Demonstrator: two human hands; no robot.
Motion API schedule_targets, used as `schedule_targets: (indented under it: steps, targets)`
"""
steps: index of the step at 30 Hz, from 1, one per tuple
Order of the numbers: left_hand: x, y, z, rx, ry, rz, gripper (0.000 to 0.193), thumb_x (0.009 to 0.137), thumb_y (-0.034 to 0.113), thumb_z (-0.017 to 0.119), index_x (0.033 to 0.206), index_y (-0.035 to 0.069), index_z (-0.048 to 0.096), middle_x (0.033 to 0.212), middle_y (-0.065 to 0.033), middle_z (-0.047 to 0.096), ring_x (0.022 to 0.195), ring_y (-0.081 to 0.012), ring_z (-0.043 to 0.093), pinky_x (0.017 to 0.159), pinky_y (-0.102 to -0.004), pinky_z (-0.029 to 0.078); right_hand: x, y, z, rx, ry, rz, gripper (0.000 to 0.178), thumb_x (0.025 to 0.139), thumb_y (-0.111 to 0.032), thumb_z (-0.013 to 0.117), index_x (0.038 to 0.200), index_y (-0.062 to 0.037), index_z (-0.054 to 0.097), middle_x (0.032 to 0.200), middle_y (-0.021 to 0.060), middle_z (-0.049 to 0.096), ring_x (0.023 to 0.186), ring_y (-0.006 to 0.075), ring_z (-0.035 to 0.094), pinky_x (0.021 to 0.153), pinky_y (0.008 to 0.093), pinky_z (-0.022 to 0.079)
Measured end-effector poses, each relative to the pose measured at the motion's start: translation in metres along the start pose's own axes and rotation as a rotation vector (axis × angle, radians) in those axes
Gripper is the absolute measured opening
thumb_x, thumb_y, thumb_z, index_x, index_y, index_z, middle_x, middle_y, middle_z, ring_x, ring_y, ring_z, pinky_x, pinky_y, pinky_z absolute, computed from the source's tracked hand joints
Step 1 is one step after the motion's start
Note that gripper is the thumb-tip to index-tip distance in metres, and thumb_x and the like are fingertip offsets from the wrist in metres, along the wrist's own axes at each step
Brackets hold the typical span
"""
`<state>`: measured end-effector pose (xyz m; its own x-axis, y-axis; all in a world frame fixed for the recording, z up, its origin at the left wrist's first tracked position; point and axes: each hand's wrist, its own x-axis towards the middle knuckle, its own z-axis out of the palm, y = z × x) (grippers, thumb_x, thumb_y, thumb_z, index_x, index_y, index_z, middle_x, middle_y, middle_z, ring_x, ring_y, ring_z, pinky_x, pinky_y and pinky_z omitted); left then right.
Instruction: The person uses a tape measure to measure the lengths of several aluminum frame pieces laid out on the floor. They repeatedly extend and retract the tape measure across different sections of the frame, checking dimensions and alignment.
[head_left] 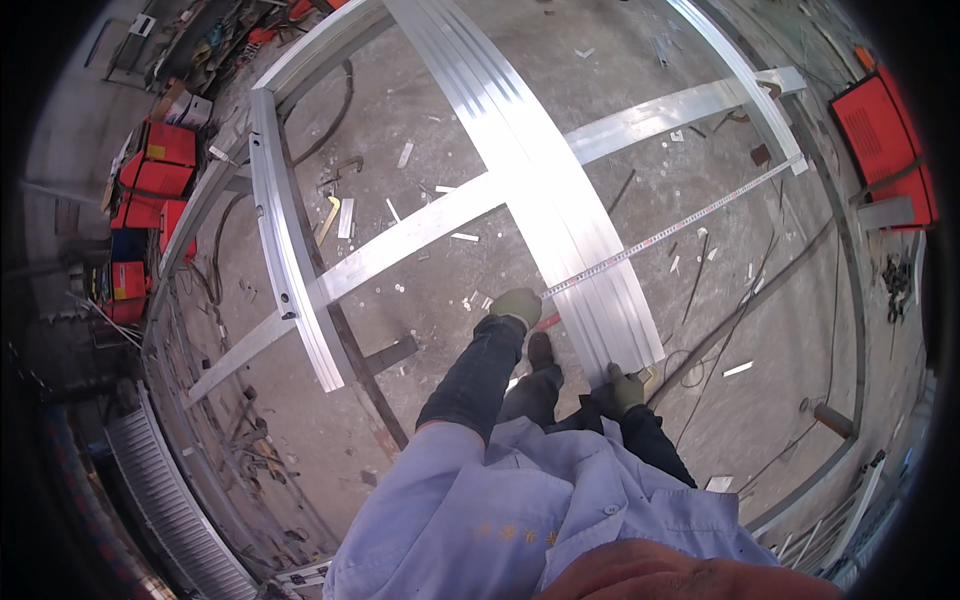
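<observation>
My left hand [516, 306], in a dark green work glove, is closed around the near end of a measuring tape; the case is mostly hidden in the glove. The pulled-out tape blade [690, 228] runs to the far right, crossing a long ribbed aluminium panel [540, 210] and reaching the end of an aluminium rail [745, 75]. At the panel's near end my right hand [626, 390], also gloved, grips the edge, its fingers partly hidden. Beneath the panel, a flat aluminium crossbar [420, 228] passes at an angle. Something red [549, 322] shows beside my left hand.
On the left stands another aluminium rail [285, 250] across the crossbar. Red machines [160, 165] line the left side; another red machine [885, 140] stands right. Cables [735, 265], metal offcuts and a yellow-handled tool [328, 220] lie on the concrete floor. My boot [540, 350] is beside the panel.
</observation>
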<state>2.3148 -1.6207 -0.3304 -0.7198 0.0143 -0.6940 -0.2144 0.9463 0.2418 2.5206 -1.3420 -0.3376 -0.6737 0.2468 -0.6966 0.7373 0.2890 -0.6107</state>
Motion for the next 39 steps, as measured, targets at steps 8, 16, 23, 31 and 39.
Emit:
schedule_targets:
  steps: [8, 16, 23, 31, 39]
  targets:
    - [0.001, -0.004, 0.001, 0.025, 0.019, -0.002, 0.039, 0.101, 0.043, 0.056, 0.116, 0.016, 0.079, 0.118, -0.0162, 0.077, 0.113, -0.0394, 0.073, 0.098, -0.0519, 0.056, -0.011, 0.048, -0.027, 0.043, -0.182, -0.360, 0.038, 0.093, -0.030, 0.064, 0.127, -0.0142, 0.067, 0.107, 0.0188, 0.073, 0.105, 0.0380, 0.069, 0.096, 0.0504, 0.053]
    - [0.001, -0.007, 0.001, 0.025, 0.032, -0.001, 0.040, 0.101, 0.043, 0.055, 0.116, 0.015, 0.079, 0.114, -0.0155, 0.078, 0.110, -0.0380, 0.074, 0.095, -0.0524, 0.056, 0.079, 0.126, -0.015, 1.301, 0.235, 0.399, 0.067, 0.103, -0.064, 0.052, 0.146, -0.0139, 0.065, 0.134, 0.0107, 0.071, 0.126, 0.0299, 0.064, 0.109, 0.0498, 0.046]
    - [-0.001, 0.000, -0.005, 0.057, 0.013, -0.019, 0.040, 0.102, 0.046, 0.055, 0.117, 0.017, 0.080, 0.115, -0.0142, 0.079, 0.109, -0.0371, 0.074, 0.097, -0.0508, 0.057, 0.111, 0.133, -0.008, 1.299, 0.155, 0.408, 0.073, 0.102, -0.068, 0.049, 0.148, -0.0122, 0.062, 0.137, 0.0116, 0.070, 0.127, 0.0310, 0.063, 0.109, 0.0500, 0.046]
    - [-0.001, -0.005, 0.001, 0.053, 0.005, -0.002, 0.041, 0.102, 0.044, 0.055, 0.118, 0.016, 0.079, 0.116, -0.0147, 0.079, 0.110, -0.0376, 0.074, 0.097, -0.0509, 0.056, 0.124, 0.126, -0.015, 1.280, 0.132, 0.397, 0.081, 0.101, -0.072, 0.045, 0.150, -0.0103, 0.060, 0.140, 0.0127, 0.069, 0.127, 0.0323, 0.063, 0.110, 0.0502, 0.046]
    - [0.002, -0.005, 0.000, 0.032, 0.020, 0.010, 0.040, 0.101, 0.044, 0.056, 0.115, 0.015, 0.080, 0.116, -0.0138, 0.078, 0.110, -0.0377, 0.073, 0.097, -0.0512, 0.056, 0.141, 0.138, -0.017, 1.281, 0.116, 0.398, 0.088, 0.100, -0.077, 0.041, 0.153, -0.0083, 0.057, 0.142, 0.0137, 0.067, 0.128, 0.0336, 0.063, 0.111, 0.0504, 0.046]
